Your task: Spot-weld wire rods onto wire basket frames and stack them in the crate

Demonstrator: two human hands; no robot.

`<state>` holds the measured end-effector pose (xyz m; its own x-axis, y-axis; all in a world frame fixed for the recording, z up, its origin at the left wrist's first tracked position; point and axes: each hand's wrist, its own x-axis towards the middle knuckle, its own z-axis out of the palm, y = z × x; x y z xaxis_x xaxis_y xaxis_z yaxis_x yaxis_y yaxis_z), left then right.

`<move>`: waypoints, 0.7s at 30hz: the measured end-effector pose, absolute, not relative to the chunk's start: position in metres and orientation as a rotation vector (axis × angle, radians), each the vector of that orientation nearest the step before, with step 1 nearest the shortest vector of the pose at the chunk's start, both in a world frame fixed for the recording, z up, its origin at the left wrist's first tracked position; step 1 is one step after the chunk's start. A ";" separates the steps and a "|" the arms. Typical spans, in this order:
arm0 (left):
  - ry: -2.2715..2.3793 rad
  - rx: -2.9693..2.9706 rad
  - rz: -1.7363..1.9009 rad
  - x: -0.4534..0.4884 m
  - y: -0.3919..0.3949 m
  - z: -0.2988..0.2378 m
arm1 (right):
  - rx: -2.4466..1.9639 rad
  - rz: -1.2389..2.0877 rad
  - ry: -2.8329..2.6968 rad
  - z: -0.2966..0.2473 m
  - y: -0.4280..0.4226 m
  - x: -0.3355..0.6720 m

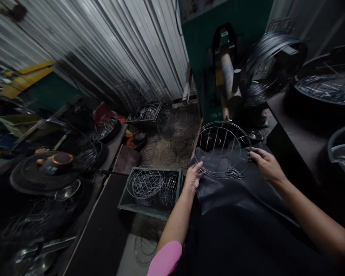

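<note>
A round wire rack with several parallel bars across it is tilted up over my lap, in front of the machine. My left hand is closed on its lower left rim. At the right rim, the fingers of my right hand are pinched together on the rack's edge; whether they also hold a loose wire is too small to tell. A small bunch of short wire rods lies on the dark apron over my lap, behind the lower part of the rack.
Left of my left arm stands a green bin of wire racks. Ahead is a green machine with a thick cylindrical arm. A wire coil and a basin of rods stand right. Wire rings lie on the floor; a fan is left.
</note>
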<state>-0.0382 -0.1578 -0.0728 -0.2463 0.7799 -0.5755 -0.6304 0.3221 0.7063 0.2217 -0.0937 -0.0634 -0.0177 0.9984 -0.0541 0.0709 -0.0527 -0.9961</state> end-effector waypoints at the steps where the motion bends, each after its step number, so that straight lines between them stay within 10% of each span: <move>1: 1.241 0.120 1.345 -0.037 -0.157 -0.074 | -1.289 1.221 -1.267 -0.062 -0.093 0.221; 11: 1.329 0.053 1.305 -0.051 -0.152 -0.080 | -1.312 1.349 -1.490 -0.092 -0.079 0.229; 21: 1.362 0.010 1.421 -0.071 -0.157 -0.104 | -1.768 0.805 -2.797 -0.117 -0.072 0.185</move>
